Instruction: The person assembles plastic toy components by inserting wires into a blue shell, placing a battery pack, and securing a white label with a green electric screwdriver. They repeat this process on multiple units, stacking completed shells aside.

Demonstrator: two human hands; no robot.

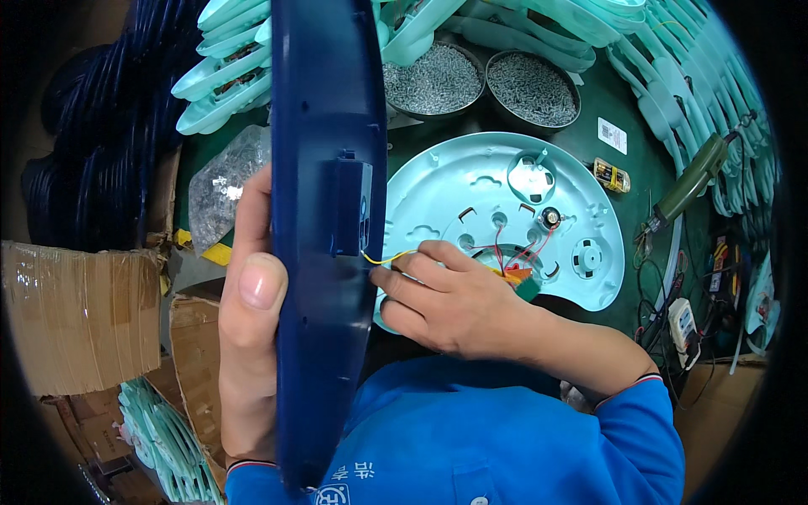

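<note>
My left hand [249, 316] is closed round the edge of a dark blue plastic shell [324, 109], which stands up on its side close to me. A raised rectangular compartment [352, 208] sits on the shell's face, and a yellow wire [383, 260] runs out of its lower end. The fingers of my right hand [463, 299] are pinched on that wire, just right of the shell. Beneath the right hand lies a mint-green plastic shell [454, 181], inner side up. It carries a small round black part [550, 218], red wires [498, 244] and an orange piece [515, 274].
Two bowls of screws [433, 80] [534, 88] stand behind the mint shell. A green electric screwdriver [694, 181] hangs at the right, above a white handheld meter [683, 328]. Stacked mint shells [231, 63] and dark blue shells [101, 143] surround the table; cardboard boxes [80, 316] stand left.
</note>
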